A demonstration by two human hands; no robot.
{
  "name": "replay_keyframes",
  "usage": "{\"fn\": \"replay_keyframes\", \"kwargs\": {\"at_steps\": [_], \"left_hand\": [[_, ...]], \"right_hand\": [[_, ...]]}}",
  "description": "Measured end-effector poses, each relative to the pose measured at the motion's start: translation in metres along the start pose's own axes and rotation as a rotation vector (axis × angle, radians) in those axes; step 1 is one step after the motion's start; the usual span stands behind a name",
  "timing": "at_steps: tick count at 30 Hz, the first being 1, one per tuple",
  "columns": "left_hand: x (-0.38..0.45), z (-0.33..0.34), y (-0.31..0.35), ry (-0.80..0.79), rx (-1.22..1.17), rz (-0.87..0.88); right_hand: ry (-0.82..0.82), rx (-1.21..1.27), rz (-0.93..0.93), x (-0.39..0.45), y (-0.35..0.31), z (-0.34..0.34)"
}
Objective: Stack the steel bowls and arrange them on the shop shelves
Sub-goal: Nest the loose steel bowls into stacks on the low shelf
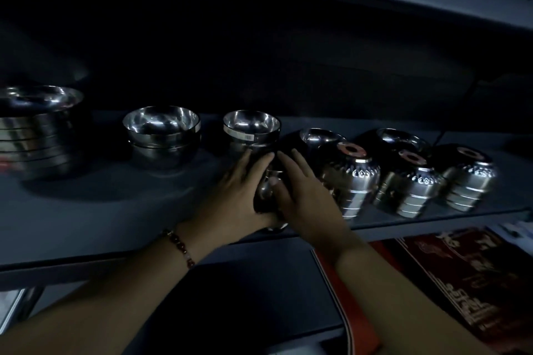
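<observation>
I see both forearms reaching up and away from me, converging toward the middle. My left hand lies palm inward, fingers extended forward and together, a beaded bracelet on its wrist. My right hand mirrors it just beside, fingers spread, thumb pressed inward. Both hands clasp one stack between them.

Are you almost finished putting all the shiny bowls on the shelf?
Mostly, it seems. Done: upright stacks at the left, middle and centre, and three upside-down stacks on the right. In hand: both the left hand and right hand hold one more stack at the shelf edge. Left: settling it in line. More bowls elsewhere can't be seen.
</observation>
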State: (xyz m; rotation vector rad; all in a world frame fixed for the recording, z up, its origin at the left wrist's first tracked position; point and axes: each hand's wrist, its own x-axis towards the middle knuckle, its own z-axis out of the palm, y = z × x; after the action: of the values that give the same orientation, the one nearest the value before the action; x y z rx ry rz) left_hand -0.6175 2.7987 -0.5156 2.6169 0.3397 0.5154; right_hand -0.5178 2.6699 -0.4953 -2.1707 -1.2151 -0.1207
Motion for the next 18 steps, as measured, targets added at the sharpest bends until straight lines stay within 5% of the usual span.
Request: {"fn": "replay_keyframes", "kwargs": {"at_steps": [9,18], "left_hand": [[-0.047,-0.041,-0.069,0.186,0.001,-0.077],[-0.077,-0.068,-0.1,0.269,-0.031,-0.168]], "right_hand": [[-0.185,0.288,-0.155,-0.002,-0.045,0.052],[-0.379,0.304,-0.289,0.011,-0.067,0.075]]}}
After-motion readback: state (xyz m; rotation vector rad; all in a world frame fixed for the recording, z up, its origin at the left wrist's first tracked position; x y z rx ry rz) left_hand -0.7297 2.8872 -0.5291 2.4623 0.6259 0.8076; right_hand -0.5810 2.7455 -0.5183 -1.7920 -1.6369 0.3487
